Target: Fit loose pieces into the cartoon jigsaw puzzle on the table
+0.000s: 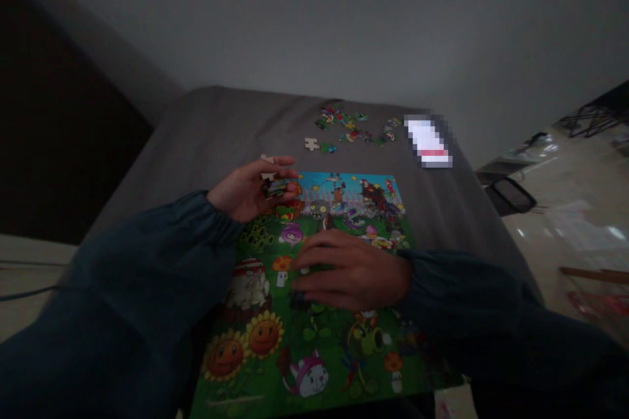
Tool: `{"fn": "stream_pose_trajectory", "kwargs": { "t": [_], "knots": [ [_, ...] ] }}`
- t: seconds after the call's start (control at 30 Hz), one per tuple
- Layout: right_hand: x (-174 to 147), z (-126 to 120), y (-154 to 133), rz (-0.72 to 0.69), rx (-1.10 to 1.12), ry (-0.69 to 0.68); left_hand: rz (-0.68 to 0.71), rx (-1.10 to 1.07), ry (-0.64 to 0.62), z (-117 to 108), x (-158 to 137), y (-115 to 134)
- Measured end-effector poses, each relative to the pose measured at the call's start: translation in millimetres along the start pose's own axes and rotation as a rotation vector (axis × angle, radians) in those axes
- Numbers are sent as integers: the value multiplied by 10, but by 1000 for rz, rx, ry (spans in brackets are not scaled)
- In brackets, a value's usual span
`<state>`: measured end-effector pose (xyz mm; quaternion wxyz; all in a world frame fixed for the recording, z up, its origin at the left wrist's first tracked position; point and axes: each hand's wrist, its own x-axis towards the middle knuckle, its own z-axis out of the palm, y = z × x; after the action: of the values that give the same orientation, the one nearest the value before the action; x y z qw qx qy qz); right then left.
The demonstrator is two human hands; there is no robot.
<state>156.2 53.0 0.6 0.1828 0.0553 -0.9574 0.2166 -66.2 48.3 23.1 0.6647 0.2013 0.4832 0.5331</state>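
A colourful cartoon picture sheet (265, 366) with sunflowers, mushrooms and zombies lies in front of me on the grey cloth. My left hand (250, 188) is raised over its upper left edge, with jigsaw puzzle pieces (272, 186) held among its curled fingers. Some of these pieces show a pale back, others a dark printed face. Over the middle of the sheet, my right hand (346, 272) is palm down with bent fingers. Something dark shows beneath its fingertips, but I cannot tell whether it is a piece or part of the picture.
Loose puzzle pieces (356, 127) are scattered beyond the sheet, one with its pale back up (311, 144). A bright, blurred-out screen (427, 141) lies at the back right of the grey cloth surface (196, 137). A wall rises behind; tiled floor shows at right.
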Motion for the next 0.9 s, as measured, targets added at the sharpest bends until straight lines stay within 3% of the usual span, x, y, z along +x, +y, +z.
{"fn": "stream_pose_trajectory", "kwargs": {
  "t": [0.1,0.23,0.5,0.7,0.8,0.9],
  "knots": [
    [-37,-5,14,-33,-106,-78,0,2,14,1,-5,-3],
    [-56,-18,19,-73,-200,-60,-11,4,22,7,-12,3],
    [-58,-67,-35,-126,-320,-91,-134,-84,-86,13,-46,0],
    [-55,-81,-68,-131,-349,-144,-160,-36,-71,34,-45,-36],
    [-48,-102,-38,-65,-282,-38,-149,34,-62,42,-64,-43],
    [-36,-164,20,153,-135,224,-91,146,-135,21,-70,-83]
  ]
}}
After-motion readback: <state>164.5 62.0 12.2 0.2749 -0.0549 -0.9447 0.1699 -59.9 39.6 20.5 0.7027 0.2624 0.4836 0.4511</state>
